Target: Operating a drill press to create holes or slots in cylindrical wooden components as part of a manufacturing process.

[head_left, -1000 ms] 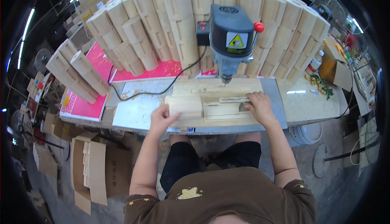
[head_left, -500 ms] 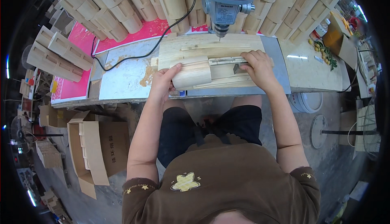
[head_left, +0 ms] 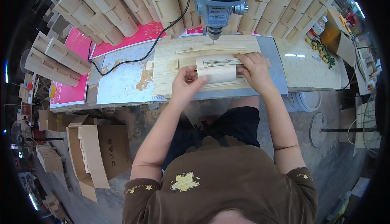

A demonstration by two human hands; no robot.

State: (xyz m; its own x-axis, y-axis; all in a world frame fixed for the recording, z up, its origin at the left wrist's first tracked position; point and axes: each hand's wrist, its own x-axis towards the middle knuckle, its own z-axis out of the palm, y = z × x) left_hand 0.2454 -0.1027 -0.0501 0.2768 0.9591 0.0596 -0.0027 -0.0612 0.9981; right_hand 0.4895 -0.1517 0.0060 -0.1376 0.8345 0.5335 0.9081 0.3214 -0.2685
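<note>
A curved pale wooden piece [head_left: 216, 71] lies on a light wooden jig board [head_left: 170, 77] under the grey drill press [head_left: 217, 0]. My left hand [head_left: 183, 85] grips the piece's left end. My right hand [head_left: 252, 69] presses on its right end and on the jig's metal strip [head_left: 217, 63]. The drill bit [head_left: 213, 36] hangs just above the board, a little behind the piece.
Rows of stacked curved wooden parts [head_left: 101, 4] ring the back of the bench. A black cable [head_left: 134, 63] crosses the bench left of the board. An open cardboard box with wooden parts [head_left: 97, 155] stands on the floor at left. A white bucket [head_left: 304, 101] sits at right.
The view has dropped closer to the bench. Both hands have slid the wooden piece to the right, to just in front of the drill bit.
</note>
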